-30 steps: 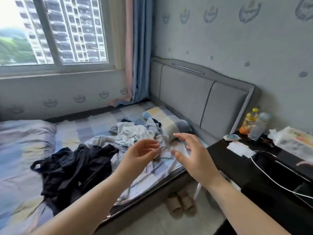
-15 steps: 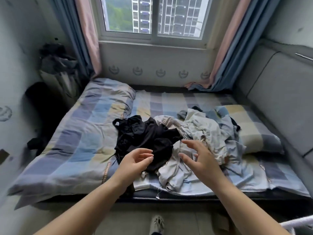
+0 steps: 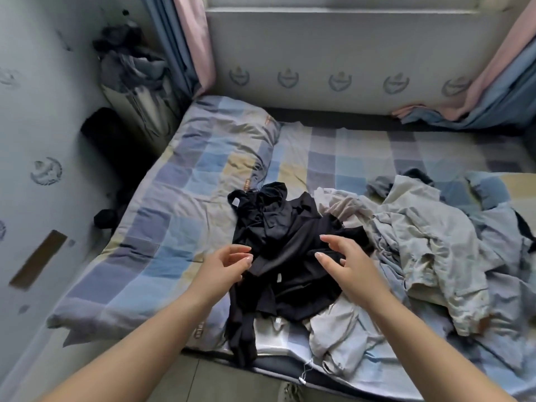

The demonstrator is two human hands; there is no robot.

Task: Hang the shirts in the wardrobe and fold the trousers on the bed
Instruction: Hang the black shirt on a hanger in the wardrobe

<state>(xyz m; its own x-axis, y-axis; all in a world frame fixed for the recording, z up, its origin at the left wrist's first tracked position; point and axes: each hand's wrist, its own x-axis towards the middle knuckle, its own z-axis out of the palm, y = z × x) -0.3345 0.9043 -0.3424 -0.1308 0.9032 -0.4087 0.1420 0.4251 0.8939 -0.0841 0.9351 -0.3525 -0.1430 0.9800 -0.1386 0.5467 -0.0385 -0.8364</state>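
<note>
A crumpled black garment (image 3: 284, 236) lies in a heap at the near edge of the bed (image 3: 179, 216), one part hanging over the side. To its right spreads a pile of light grey clothes (image 3: 429, 250), with another pale piece (image 3: 336, 335) at the bed's edge. My left hand (image 3: 224, 266) hovers over the black heap's left side, fingers loosely curved, holding nothing. My right hand (image 3: 345, 265) hovers over its right side, fingers spread and empty. I cannot tell which pieces are shirts and which are trousers.
A checked quilt (image 3: 162, 227) covers the bed's left half. A dark bag with clothes on top (image 3: 130, 76) stands in the left corner by the curtains (image 3: 191, 39). The wall with the window sill (image 3: 333, 59) runs behind the bed. My shoe (image 3: 290, 393) shows on the floor.
My view has swung left from the headboard and bedside table and dropped toward the bed. Both hands have come over the black garment, still empty.
</note>
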